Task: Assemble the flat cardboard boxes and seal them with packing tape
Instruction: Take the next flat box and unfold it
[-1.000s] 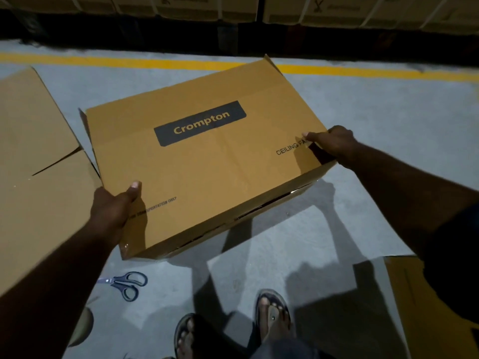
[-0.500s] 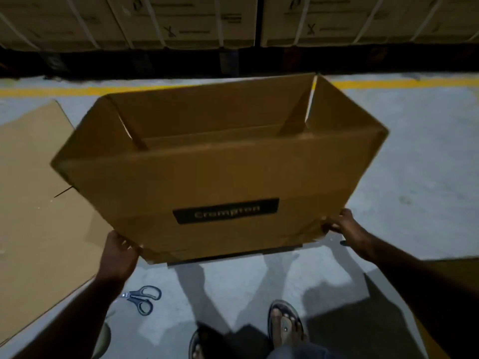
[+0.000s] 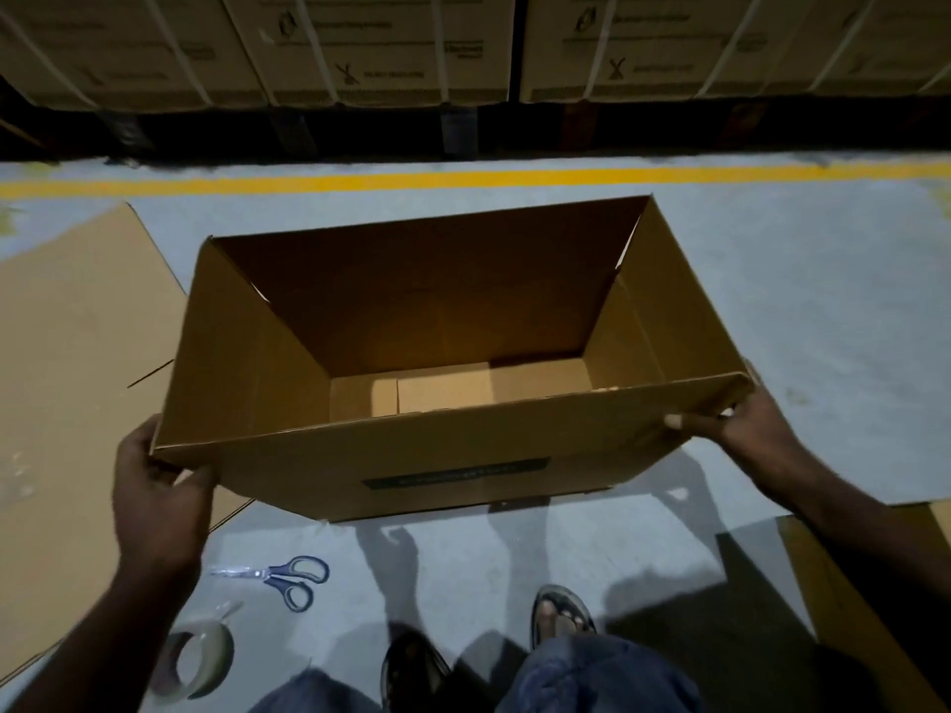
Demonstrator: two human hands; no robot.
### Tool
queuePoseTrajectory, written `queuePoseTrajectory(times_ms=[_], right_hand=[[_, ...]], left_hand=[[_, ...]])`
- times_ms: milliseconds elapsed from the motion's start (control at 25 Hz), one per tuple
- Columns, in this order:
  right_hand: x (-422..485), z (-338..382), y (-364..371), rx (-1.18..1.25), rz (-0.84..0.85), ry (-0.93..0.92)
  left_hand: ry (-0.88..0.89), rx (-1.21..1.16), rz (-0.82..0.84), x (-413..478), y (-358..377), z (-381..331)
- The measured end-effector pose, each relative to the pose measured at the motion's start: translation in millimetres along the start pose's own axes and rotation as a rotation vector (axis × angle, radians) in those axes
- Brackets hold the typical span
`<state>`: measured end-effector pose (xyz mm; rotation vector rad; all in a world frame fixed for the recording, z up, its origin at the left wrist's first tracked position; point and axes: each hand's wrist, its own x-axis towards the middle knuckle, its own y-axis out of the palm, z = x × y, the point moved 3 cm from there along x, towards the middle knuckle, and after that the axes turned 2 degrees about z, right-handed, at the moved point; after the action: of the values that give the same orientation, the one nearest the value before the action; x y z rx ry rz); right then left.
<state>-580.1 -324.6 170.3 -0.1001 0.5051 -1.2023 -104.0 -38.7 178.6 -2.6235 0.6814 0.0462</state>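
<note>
An assembled brown cardboard box is held above the grey floor, its open top facing me and its folded bottom flaps visible inside. My left hand grips the near left corner of its rim. At the near right corner, my right hand pinches the rim with thumb on the outside. A roll of packing tape lies on the floor at the lower left, near my left forearm. Flat cardboard lies spread on the floor to the left.
Blue-handled scissors lie on the floor below the box. My sandalled feet stand at the bottom centre. Another flat cardboard piece lies at the lower right. A yellow floor line and strapped stacked cartons run along the back.
The box has been turned from lying with its printed side up to open top facing me. Both hands shifted to the near rim corners. The view tilted, bringing the tape roll into sight.
</note>
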Motion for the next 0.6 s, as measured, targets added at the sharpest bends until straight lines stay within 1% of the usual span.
queuePoseTrajectory(times_ms=[80, 160, 200, 240, 320, 400, 520, 560, 600], right_hand=[[-7, 31, -15, 0.013, 0.049, -0.077], [-6, 50, -23, -0.020, 0.115, -0.059], [-1, 54, -24, -0.099, 0.125, -0.057], [5, 57, -24, -0.243, 0.115, -0.060], [23, 60, -18, -0.651, 0.127, -0.108], [35, 65, -5, -1.023, 0.200, -0.102], [47, 77, 8, -1.313, 0.218, -0.115], [53, 81, 11, -1.357, 0.217, -0.140], [61, 87, 13, -1.332, 0.205, -0.164]], left_hand=[[0.063, -0.103, 0.157, 6, -17, -14], [0.061, -0.043, 0.285, 7, -27, -26], [0.059, 0.072, 0.298, 8, -28, -33], [0.063, 0.204, 0.305, 8, -29, -42], [0.051, 0.484, 0.351, 12, -21, -51], [0.011, 0.624, 0.425, 14, -11, -60], [-0.025, 0.656, 0.572, 4, -4, -64], [-0.027, 0.662, 0.613, 0, -5, -62], [-0.029, 0.667, 0.634, -3, -5, -60]])
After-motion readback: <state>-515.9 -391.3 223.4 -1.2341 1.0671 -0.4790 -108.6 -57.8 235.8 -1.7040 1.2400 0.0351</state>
